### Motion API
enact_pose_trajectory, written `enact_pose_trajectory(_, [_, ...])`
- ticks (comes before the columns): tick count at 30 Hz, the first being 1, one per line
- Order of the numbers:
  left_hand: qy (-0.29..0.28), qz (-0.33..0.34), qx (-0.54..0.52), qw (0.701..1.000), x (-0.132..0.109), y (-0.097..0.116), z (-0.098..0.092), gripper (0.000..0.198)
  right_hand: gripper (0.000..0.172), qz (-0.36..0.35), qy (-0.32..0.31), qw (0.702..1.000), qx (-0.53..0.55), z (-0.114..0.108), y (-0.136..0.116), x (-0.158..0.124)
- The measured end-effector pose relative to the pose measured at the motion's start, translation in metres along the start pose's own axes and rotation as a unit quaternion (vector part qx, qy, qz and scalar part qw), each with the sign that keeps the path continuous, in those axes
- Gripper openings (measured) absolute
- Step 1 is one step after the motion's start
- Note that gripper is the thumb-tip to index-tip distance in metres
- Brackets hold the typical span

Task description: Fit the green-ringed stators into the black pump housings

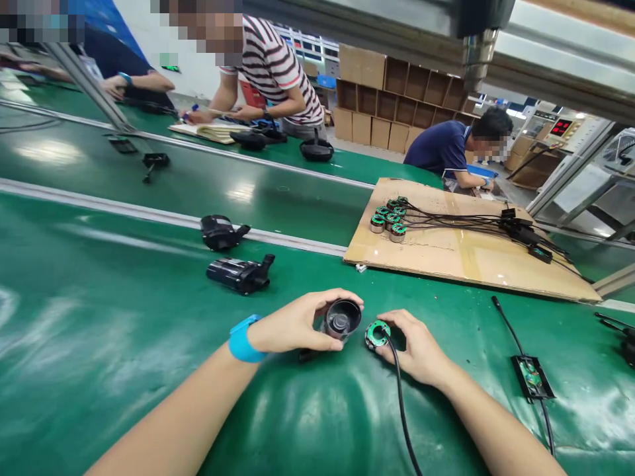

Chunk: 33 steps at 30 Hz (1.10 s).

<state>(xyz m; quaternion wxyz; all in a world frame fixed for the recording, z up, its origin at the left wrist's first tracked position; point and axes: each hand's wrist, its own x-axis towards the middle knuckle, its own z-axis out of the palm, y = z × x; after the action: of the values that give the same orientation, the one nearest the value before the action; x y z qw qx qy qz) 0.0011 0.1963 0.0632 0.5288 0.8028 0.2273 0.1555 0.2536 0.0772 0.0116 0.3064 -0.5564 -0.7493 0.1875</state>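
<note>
My left hand (310, 322), with a blue band at the wrist, is wrapped round a black pump housing (343, 318). The round hollow mouth of this housing faces up toward me. Just to its right, my right hand (414, 347) pinches a motor stator with a round green circuit board (378, 334) on top. From that board a black cable (403, 403) runs down toward the bottom edge. A small gap separates housing and stator. On the right, a small open black box with a circuit board (532, 378) lies in line with a black cable.
Two black pumps (238, 274) lie beyond my left hand. A cardboard sheet (446, 261) at the back right carries several wired stators (391, 218). Other people (278, 73) work across the benches. A metal tool tip (480, 59) hangs overhead.
</note>
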Motion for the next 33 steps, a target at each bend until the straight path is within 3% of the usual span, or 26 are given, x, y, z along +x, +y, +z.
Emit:
enact_pose_trajectory(2, [-0.018, 0.017, -0.068, 0.997, 0.001, -0.002, 0.005, 0.063, 0.054, -0.035, -0.017, 0.999, 0.012, -0.003, 0.001, -0.004])
enact_pose_trajectory(5, [-0.028, 0.016, -0.099, 0.995, 0.004, -0.008, 0.01, 0.064, 0.063, -0.048, 0.063, 0.997, 0.011, 0.007, 0.0, -0.008])
enact_pose_trajectory(8, [-0.015, 0.0, -0.098, 0.995, 0.005, -0.013, 0.009, 0.065, 0.042, -0.059, 0.16, 0.985, 0.013, 0.022, -0.003, -0.008])
enact_pose_trajectory(14, [-0.03, 0.015, -0.112, 0.993, 0.003, -0.015, 0.009, 0.064, 0.002, -0.071, 0.168, 0.983, 0.023, 0.025, -0.015, -0.005])
enact_pose_trajectory(18, [-0.035, 0.03, -0.103, 0.994, 0.003, -0.014, 0.011, 0.055, 0.021, -0.025, 0.179, 0.983, 0.042, 0.027, -0.013, -0.008])
enact_pose_trajectory(22, [-0.035, 0.037, -0.077, 0.996, 0.003, -0.012, 0.01, 0.058, 0.059, 0.05, 0.192, 0.977, 0.076, 0.03, -0.003, -0.007])
enact_pose_trajectory(24, [-0.038, 0.037, -0.091, 0.994, 0.004, -0.012, 0.009, 0.057, 0.065, 0.06, 0.181, 0.978, 0.09, 0.024, 0.001, -0.005])
enact_pose_trajectory(28, [-0.038, 0.031, -0.14, 0.989, 0.006, -0.011, 0.015, 0.057, 0.061, 0.053, 0.154, 0.982, 0.098, -0.007, -0.005, -0.01])
enact_pose_trajectory(33, [-0.077, 0.035, -0.2, 0.976, 0.009, -0.007, 0.033, 0.06, 0.074, -0.012, 0.188, 0.971, 0.146, -0.057, -0.04, -0.032])
